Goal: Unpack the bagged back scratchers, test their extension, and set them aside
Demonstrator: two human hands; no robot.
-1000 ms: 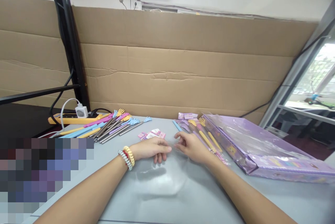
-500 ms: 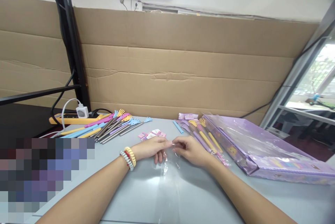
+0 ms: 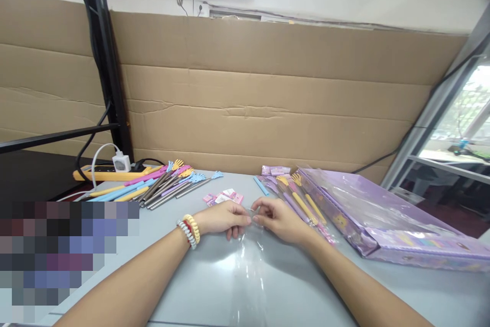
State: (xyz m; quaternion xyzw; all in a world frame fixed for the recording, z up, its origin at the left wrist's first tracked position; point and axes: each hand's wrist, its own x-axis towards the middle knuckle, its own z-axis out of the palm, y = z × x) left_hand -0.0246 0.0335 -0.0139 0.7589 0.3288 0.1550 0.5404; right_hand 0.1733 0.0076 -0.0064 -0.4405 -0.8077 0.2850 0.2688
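A long clear plastic bag (image 3: 248,271) hangs from my fingers down toward the table's front edge. My left hand (image 3: 225,219) pinches one side of its top end, thumb against fingers. Close beside it, my right hand (image 3: 276,217) pinches the other side, the fingertips of both hands nearly meeting. Just behind my left hand lie small pink and white cards (image 3: 224,197). Bagged back scratchers (image 3: 302,204) with yellow hand-shaped heads rest right of my right hand. A loose pile of back scratchers (image 3: 168,184) in several colours lies at the back left.
A purple box (image 3: 367,253) with a clear film top stands on the right of the grey table (image 3: 184,286). A blue tube (image 3: 261,185) lies behind my right hand. At the back left is a yellow power strip (image 3: 103,176) with a white plug. Cardboard (image 3: 268,118) walls the back.
Both hands stay at the bag's top end. My left thumb has come slightly down and the right fingers have shifted a little. The bag below looks more spread.
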